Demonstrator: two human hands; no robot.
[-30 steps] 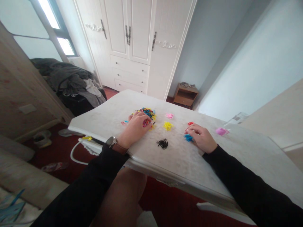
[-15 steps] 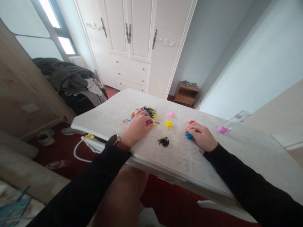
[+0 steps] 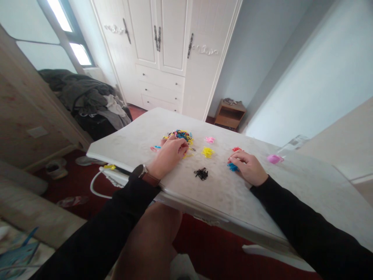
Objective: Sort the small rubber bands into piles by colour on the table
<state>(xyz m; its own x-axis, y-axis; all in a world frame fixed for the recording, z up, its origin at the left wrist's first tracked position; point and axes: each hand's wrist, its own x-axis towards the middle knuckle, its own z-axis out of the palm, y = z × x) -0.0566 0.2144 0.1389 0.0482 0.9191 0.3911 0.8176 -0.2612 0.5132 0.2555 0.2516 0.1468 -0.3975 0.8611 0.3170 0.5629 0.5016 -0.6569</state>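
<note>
Small colourful elastic bands lie in heaps on a white table. My left hand, with a watch on its wrist, is at the near edge of the mixed heap of bands. Its fingers are curled together, and what they may hold is hidden. To the right, my right hand rests with bent fingers over the blue bands, partly covering them; its fingertips' contents cannot be made out. Just beyond it are red bands. Between the hands lie black bands, yellow bands and pink bands.
A pink-purple object lies on the table's right side, close to a clear container. A white cable loops off the left edge. Behind the table stand a white wardrobe and a small wooden cabinet.
My left hand's fingers have shifted slightly; the red-pink bands seen by its fingertips before no longer show there. My right hand stays in place.
</note>
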